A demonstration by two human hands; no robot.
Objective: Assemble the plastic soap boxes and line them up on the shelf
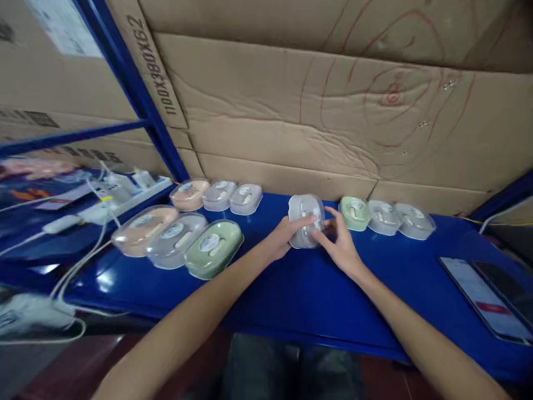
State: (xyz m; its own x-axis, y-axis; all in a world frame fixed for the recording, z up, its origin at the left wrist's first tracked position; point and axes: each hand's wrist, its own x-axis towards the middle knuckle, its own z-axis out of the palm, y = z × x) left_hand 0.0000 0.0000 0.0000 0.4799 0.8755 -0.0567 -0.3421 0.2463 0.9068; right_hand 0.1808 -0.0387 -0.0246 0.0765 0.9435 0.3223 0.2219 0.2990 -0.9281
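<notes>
Both my hands hold one clear plastic oval case [306,216] above the blue tabletop [316,289]. My left hand [285,236] grips its left side and my right hand [339,241] grips its right side. To its right a green case [354,213] and two grey cases [383,217] [414,220] stand in a row. At the far left lie a pink case [189,194] and two grey cases [219,195] [246,199]. Nearer me lie a pink case [144,229], a grey case [177,240] and a green case [214,248].
Cardboard sheets [333,111] form the wall behind the table. A white power strip [125,191] with chargers and white cables [79,261] sits at the left beside a blue rack post [133,89]. Two phones [487,294] lie at the right edge.
</notes>
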